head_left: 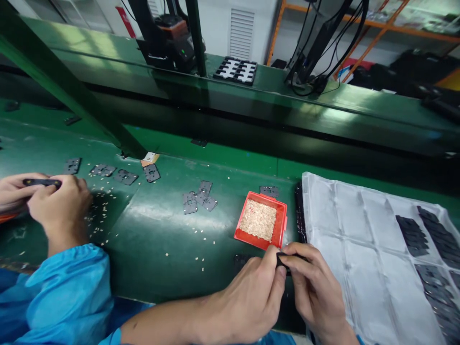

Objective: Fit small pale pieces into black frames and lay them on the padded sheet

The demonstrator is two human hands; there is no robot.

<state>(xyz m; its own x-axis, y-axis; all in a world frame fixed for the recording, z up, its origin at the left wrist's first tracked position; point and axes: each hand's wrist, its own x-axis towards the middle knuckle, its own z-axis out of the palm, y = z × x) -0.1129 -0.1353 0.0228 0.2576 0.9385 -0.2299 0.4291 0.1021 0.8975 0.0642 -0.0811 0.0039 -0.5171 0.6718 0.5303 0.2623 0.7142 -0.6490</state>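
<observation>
Below the red box, my left hand (251, 292) and my right hand (316, 287) meet over a small black plastic part (283, 260). The fingers of both hands are closed on it and cover most of its shape. Just left of my fingers, another flat black part (242, 261) lies on the green table, partly behind my left hand. The open red box (245, 233), filled with tiny pale pieces (258, 219), stands just beyond my hands. A thin dark plate (269, 191) lies behind this box.
White compartment tray (323, 206) at right holds rows of black parts (411, 235). Dark plates (204, 196) and scattered pale bits (197, 259) lie on the table (151, 249). At left, a co-worker's hands (61, 201) hold a black part. A green post (79, 100) slants across.
</observation>
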